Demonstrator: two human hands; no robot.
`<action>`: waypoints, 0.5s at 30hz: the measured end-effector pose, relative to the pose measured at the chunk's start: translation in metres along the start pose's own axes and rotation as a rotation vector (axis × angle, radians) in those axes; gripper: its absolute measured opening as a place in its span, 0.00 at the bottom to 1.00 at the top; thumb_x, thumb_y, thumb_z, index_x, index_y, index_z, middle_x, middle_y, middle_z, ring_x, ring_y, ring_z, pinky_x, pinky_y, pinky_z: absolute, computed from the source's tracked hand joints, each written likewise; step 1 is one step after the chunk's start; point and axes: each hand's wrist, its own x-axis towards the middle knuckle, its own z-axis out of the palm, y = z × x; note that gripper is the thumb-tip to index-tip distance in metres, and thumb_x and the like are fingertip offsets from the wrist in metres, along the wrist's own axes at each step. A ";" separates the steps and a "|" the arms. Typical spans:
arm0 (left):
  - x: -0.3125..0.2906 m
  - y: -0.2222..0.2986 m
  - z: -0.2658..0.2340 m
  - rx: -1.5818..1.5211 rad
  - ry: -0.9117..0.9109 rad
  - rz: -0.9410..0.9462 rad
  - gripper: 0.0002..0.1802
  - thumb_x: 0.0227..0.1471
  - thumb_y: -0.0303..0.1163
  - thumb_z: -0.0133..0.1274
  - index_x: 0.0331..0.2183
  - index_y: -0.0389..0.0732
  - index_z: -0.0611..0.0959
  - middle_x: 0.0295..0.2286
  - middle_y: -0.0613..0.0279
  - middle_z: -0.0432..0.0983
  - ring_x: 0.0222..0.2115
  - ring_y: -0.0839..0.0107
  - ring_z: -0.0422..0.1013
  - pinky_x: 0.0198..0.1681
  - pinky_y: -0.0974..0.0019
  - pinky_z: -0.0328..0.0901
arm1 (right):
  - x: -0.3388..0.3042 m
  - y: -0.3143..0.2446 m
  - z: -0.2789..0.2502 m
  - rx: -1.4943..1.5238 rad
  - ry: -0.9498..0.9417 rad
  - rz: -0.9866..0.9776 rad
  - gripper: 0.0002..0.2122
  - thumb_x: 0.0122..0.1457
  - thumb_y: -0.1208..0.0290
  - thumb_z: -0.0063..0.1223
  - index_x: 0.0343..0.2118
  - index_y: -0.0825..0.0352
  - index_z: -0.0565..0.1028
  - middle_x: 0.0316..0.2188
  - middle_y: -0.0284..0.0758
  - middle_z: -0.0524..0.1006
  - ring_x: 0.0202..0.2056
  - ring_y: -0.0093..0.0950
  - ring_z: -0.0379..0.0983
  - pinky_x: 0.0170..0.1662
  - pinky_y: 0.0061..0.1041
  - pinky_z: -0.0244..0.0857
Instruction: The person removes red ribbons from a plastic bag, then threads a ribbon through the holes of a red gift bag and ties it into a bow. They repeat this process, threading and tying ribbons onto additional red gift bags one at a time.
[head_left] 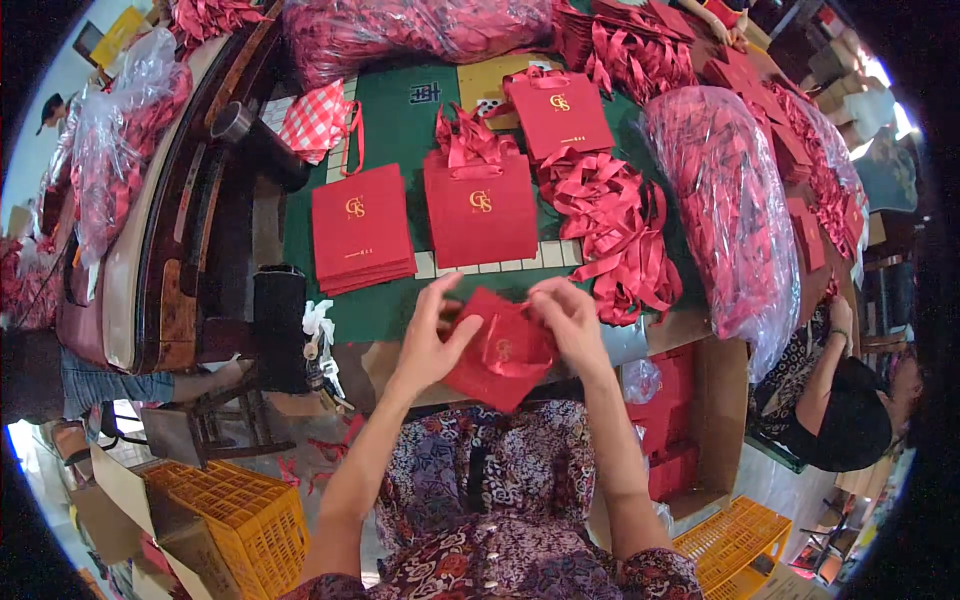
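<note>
A small red paper gift bag [490, 350] with a gold emblem hangs tilted between my hands, close to the table's near edge. My left hand [435, 335] grips its left side, the thumb across its front. At the bag's upper right, my right hand [568, 322] pinches its red ribbon handle [522, 368], which loops loosely over the front; the pinched end is partly hidden by the fingers. Just beyond lie a stack of flat red bags [362, 228], a pile of bags with ribbon handles [482, 215] and a heap of loose red ribbons [615, 230].
Another bag pile [560, 115] lies farther back on the green table [400, 110]. Plastic-wrapped ribbon bundles [720, 200] flank it. A dark cup [250, 140] stands left. Orange crates [240, 510] and a cardboard box [720, 410] sit below. Other people are at both sides.
</note>
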 end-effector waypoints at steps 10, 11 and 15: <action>-0.057 0.024 -0.022 0.110 -0.369 -0.112 0.35 0.49 0.30 0.63 0.55 0.40 0.66 0.43 0.45 0.77 0.47 0.51 0.75 0.48 0.57 0.69 | 0.030 0.017 -0.019 0.067 0.308 -0.065 0.06 0.64 0.69 0.53 0.35 0.66 0.76 0.23 0.19 0.71 0.24 0.10 0.62 0.26 0.12 0.54; -0.065 0.027 -0.023 0.130 -0.319 -0.104 0.34 0.49 0.31 0.63 0.55 0.40 0.67 0.43 0.45 0.77 0.47 0.51 0.75 0.48 0.57 0.69 | 0.034 0.016 -0.022 0.097 0.283 -0.044 0.06 0.64 0.69 0.53 0.36 0.66 0.76 0.23 0.20 0.71 0.24 0.10 0.62 0.26 0.12 0.54; -0.069 0.034 -0.039 0.129 -0.277 -0.187 0.38 0.45 0.29 0.66 0.56 0.39 0.67 0.48 0.49 0.75 0.51 0.60 0.72 0.53 0.58 0.66 | 0.031 0.010 -0.018 -0.002 0.195 -0.018 0.06 0.63 0.71 0.54 0.38 0.68 0.77 0.28 0.25 0.76 0.27 0.14 0.69 0.29 0.16 0.62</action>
